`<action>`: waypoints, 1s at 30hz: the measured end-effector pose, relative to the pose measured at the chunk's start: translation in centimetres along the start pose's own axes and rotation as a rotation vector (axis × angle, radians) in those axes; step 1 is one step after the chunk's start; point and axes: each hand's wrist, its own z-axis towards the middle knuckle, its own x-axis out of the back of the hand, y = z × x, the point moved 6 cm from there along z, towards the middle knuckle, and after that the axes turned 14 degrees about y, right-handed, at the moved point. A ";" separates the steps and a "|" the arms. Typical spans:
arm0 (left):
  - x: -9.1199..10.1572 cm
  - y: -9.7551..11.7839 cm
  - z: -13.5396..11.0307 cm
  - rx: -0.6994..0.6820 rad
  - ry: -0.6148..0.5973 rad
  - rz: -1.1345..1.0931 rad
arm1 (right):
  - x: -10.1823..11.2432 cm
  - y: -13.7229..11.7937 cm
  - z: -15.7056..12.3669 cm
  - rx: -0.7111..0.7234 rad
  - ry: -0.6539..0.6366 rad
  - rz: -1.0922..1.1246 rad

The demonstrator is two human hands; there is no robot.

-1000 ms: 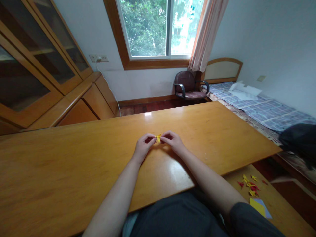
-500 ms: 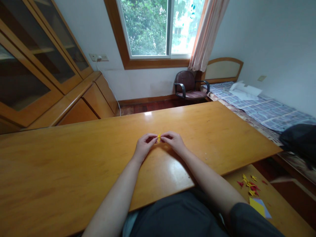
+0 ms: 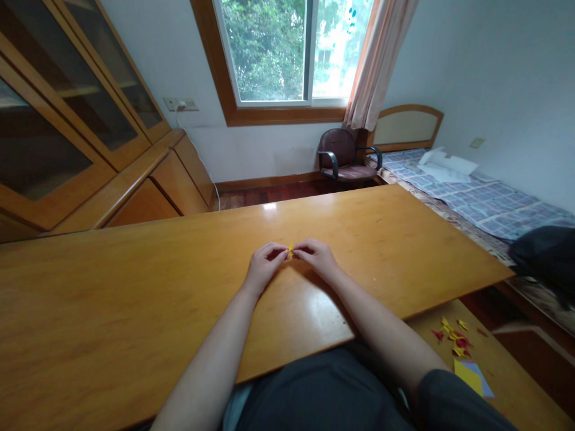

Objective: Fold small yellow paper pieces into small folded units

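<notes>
Yellow piece (image 3: 291,250): small and pointed, held in the gap between left grip (image 3: 265,263) and right grip (image 3: 317,257), over the middle of the tabletop (image 3: 135,293); whether its underside touches the wood cannot be told.
Left grip: thumb and forefinger closed on the piece's left side; the piece lies directly to the right of these fingertips.
Right grip: thumb and forefinger closed on the opposite side; the piece lies directly to the left of these fingertips.
Long axis: seems to run away from the body, crossing the line between the two grips, with a tip showing on the far side and a bit on the near side; too small to judge its folds.
Nearer hand: neither; both meet the piece from either side, nearly fingertip to fingertip, with the forearms slanting inward.
Lower board (image 3: 516,365): beside the tabletop's near right edge, on the right arm's side, well apart from both grips.
Folded bits (image 3: 462,343): red and yellow, loosely clustered on the lower board.
Sheets: a yellow sheet (image 3: 468,378) partly over a bluish sheet (image 3: 485,383), just on the near side of the bits.
Beyond: a chair (image 3: 339,152) below the window (image 3: 269,54), a bed (image 3: 503,203) to the right, a cabinet (image 3: 130,173) to the left.
</notes>
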 end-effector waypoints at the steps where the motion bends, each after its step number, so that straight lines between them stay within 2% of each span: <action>1: 0.0 0.1 0.0 -0.009 -0.004 0.012 | 0.0 -0.1 0.0 0.019 -0.007 -0.023; 7: -0.1 0.2 -0.1 -0.042 -0.014 0.031 | 0.0 -0.4 0.0 0.054 -0.048 -0.091; 13: -0.2 -0.4 -0.1 0.013 -0.013 -0.010 | 0.0 0.9 0.0 -0.145 -0.014 0.080; 17: -0.2 -0.8 0.0 0.050 -0.013 -0.033 | 0.0 1.3 0.0 -0.208 -0.024 0.149; 22: -0.1 -0.8 0.0 0.077 0.007 -0.058 | -0.1 1.6 -0.1 -0.199 -0.037 0.145; 30: -0.4 -0.3 -0.1 0.034 -0.032 -0.033 | 0.2 1.0 0.1 -0.074 -0.025 0.009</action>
